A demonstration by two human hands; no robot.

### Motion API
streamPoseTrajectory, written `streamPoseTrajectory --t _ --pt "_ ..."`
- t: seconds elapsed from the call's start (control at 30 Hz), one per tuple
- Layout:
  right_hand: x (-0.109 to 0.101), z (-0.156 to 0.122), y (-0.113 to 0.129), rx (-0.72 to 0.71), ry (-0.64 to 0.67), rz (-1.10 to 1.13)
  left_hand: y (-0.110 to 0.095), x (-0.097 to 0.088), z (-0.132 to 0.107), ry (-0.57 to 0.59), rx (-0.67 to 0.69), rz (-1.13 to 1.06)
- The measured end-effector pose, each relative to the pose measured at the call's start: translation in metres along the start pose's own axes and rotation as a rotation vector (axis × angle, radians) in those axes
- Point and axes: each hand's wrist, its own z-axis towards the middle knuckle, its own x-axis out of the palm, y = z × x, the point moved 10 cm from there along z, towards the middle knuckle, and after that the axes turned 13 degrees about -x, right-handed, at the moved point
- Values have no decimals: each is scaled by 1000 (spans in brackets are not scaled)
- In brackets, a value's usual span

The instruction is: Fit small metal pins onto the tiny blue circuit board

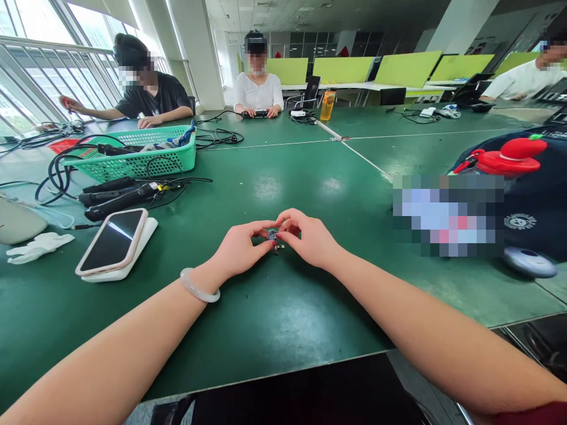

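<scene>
Between my two hands, above the green table (283, 319), is a small dark square piece (272, 235) that looks like a circuit module. My left hand (241, 245), with a pale bangle (199, 287) at the wrist, pinches it from the left between thumb and forefinger. From the other side my right hand (308, 239) closes thumb and fingertips at its right edge. A tiny part with metallic bits (278, 249) shows just below the fingertips; whether it is joined to the module I cannot tell.
To the left lie a phone (113, 242) on a white item, black handheld tools (121, 198) with cables, and a green basket (177, 158). A navy bag (531, 200) with a red-lidded bottle (509, 160) stands at right. Two people sit across the table; another is at far right.
</scene>
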Motion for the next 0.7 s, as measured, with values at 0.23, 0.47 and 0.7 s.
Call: streamPoseTrajectory --t 0.23,0.47,0.7 --pt "-2 0 2 -19 -8 -20 -3 -1 -2 -30 23 -6" --pt "0 0 3 -15 4 -11 -2 -2 -1 -30 20 -23" --pt "-2 0 -4 29 -6 -54 -1 -7 1 -60 9 -46"
